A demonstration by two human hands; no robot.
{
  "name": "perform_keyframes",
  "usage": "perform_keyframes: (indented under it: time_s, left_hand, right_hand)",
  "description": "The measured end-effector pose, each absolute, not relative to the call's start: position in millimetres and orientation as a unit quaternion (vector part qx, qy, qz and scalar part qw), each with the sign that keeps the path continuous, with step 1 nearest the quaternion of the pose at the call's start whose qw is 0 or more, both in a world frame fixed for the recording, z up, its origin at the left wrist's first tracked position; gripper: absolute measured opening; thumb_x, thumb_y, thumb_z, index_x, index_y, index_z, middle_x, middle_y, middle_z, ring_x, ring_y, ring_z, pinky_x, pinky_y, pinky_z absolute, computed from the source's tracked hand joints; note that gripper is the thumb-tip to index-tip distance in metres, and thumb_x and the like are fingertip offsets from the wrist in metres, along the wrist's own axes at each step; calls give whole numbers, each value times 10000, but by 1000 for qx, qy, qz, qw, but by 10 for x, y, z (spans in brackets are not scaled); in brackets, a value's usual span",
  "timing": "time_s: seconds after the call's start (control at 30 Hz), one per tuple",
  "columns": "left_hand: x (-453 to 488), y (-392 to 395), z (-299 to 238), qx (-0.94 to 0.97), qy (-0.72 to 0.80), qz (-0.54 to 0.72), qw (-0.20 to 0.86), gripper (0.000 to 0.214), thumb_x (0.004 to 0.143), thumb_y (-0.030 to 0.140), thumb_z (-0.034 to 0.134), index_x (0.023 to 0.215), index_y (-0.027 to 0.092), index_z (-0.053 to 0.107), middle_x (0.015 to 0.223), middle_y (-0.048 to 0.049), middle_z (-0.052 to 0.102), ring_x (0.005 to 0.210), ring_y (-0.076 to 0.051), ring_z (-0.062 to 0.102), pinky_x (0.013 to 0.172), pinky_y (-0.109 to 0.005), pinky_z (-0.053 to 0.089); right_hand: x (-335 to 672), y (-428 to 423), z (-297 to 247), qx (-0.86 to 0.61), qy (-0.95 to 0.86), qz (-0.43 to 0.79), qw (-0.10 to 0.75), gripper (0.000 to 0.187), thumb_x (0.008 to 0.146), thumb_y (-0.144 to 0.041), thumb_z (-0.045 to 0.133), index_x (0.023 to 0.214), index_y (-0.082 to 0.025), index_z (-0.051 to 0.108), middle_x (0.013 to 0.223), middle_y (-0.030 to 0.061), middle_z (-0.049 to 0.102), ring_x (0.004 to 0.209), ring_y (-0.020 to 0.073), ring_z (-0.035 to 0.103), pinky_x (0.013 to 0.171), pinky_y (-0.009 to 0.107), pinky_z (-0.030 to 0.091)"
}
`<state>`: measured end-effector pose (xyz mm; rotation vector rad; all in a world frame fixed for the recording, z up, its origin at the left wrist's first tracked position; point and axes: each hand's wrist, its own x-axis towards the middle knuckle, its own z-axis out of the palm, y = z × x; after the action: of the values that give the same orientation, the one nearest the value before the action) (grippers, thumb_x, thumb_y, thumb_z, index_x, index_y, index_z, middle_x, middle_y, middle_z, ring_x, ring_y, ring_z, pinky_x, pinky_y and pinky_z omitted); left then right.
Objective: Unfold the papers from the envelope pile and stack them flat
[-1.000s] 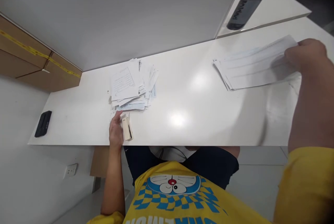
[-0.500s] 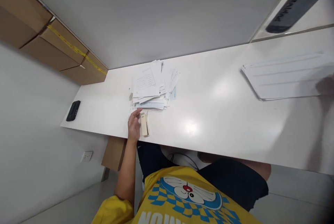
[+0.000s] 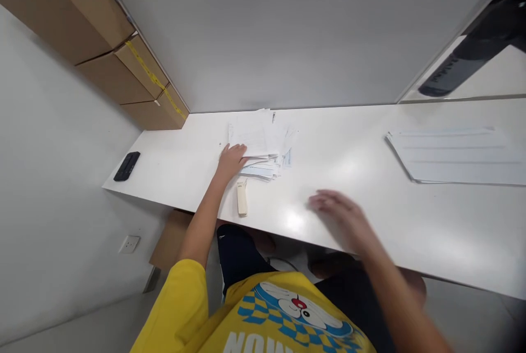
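Note:
My left hand [image 3: 231, 159] rests with fingers spread on the near left edge of a loose pile of papers [image 3: 263, 142] on the white desk [image 3: 337, 172]. A cream stapler [image 3: 242, 204] lies just in front of that pile, apart from the hand. My right hand [image 3: 341, 216] hovers over the middle of the desk, blurred by motion, fingers stretched out and holding nothing. A neat stack of papers [image 3: 456, 155] lies far to the right, clear of both hands.
A small black device [image 3: 126, 166] lies at the desk's left end. Cardboard boxes [image 3: 102, 40] stand stacked against the wall at the far left. A dark object [image 3: 468, 62] juts in at the upper right beyond a partition. A wall socket [image 3: 129, 244] sits below the desk.
My right hand let go of the neat stack at the right and swung left to mid-desk. My left hand moved from beside the stapler up onto the loose pile. The view shifted.

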<state>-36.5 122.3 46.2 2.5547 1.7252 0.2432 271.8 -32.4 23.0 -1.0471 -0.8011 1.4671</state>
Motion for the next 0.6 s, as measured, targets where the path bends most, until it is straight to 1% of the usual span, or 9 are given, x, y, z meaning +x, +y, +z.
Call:
perform_keyframes:
  time_s: [0.03, 0.1, 0.17, 0.2, 0.27, 0.37, 0.43, 0.5, 0.6]
  left_hand:
    - [-365, 1125, 473, 842, 533, 87, 13, 350, 938, 176, 454, 1263, 180, 584, 1362, -107, 602, 1354, -243, 478, 1187, -503, 247]
    - [-340, 873, 483, 874, 472, 114, 9, 351, 928, 109, 430, 1211, 202, 614, 1305, -88, 645, 1307, -220, 530, 1160, -496, 309]
    - [-256, 591, 477, 908, 394, 142, 24, 348, 933, 99, 434, 1200, 223, 618, 1307, -76, 646, 1289, -209, 549, 1133, -488, 358]
    - [-192, 453, 472, 923, 352, 153, 34, 342, 938, 101, 441, 1200, 231, 618, 1314, -73, 641, 1292, -205, 547, 1127, -479, 369]
    - [-40, 216, 472, 948, 273, 155, 54, 341, 945, 93, 447, 1204, 235, 617, 1317, -70, 640, 1316, -200, 524, 1129, -455, 374]
    - [153, 45, 524, 963, 220, 125, 87, 357, 949, 130, 468, 1266, 239, 589, 1357, -69, 611, 1381, -217, 448, 1148, -437, 355]
    - [194, 103, 583, 959, 238, 113, 105, 400, 943, 217, 502, 1339, 259, 542, 1425, -51, 552, 1418, -230, 393, 1160, -426, 342]
    - [154, 290, 631, 943, 294, 117, 103, 450, 938, 272, 505, 1388, 276, 499, 1470, -28, 504, 1429, -229, 373, 1168, -418, 332]
    - [12, 681, 645, 893, 429, 122, 55, 442, 931, 230, 484, 1372, 224, 520, 1444, -55, 531, 1392, -248, 428, 1152, -455, 349]
  right_hand:
    - [2516, -452, 171, -444, -350, 638, 523, 332, 721, -468, 776, 962, -245, 727, 933, 67, 740, 889, 249, 690, 895, 464, 529]
    - [2276, -605, 65, -450, -351, 657, 493, 410, 756, -498, 743, 1081, -253, 699, 1093, 82, 719, 1016, 261, 669, 963, 462, 501]
    - [2237, -630, 5, -430, -314, 684, 498, 466, 820, -547, 658, 1191, -265, 652, 1246, 86, 660, 1140, 269, 622, 987, 443, 492]
    - [2272, -612, -5, -416, -288, 698, 507, 486, 847, -572, 608, 1223, -267, 634, 1287, 83, 637, 1174, 271, 604, 975, 431, 503]
    - [2399, -556, 2, -407, -247, 711, 518, 513, 851, -587, 582, 1239, -254, 620, 1279, 85, 640, 1166, 276, 607, 918, 417, 535]
    - [2608, -517, 18, -477, -231, 669, 521, 552, 732, -465, 737, 1217, -234, 612, 1146, 80, 698, 1053, 274, 655, 843, 384, 551]
    - [2714, -549, 6, -538, -226, 618, 527, 597, 665, -384, 781, 1211, -227, 598, 1053, 65, 720, 975, 256, 673, 802, 348, 548]
    - [2791, -621, -15, -584, -218, 576, 528, 628, 656, -368, 770, 1234, -225, 572, 1005, 57, 725, 915, 242, 679, 742, 319, 544]
    - [2858, -786, -27, -613, -205, 565, 512, 716, 659, -387, 743, 1315, -208, 517, 1016, 76, 720, 883, 248, 676, 695, 319, 545]
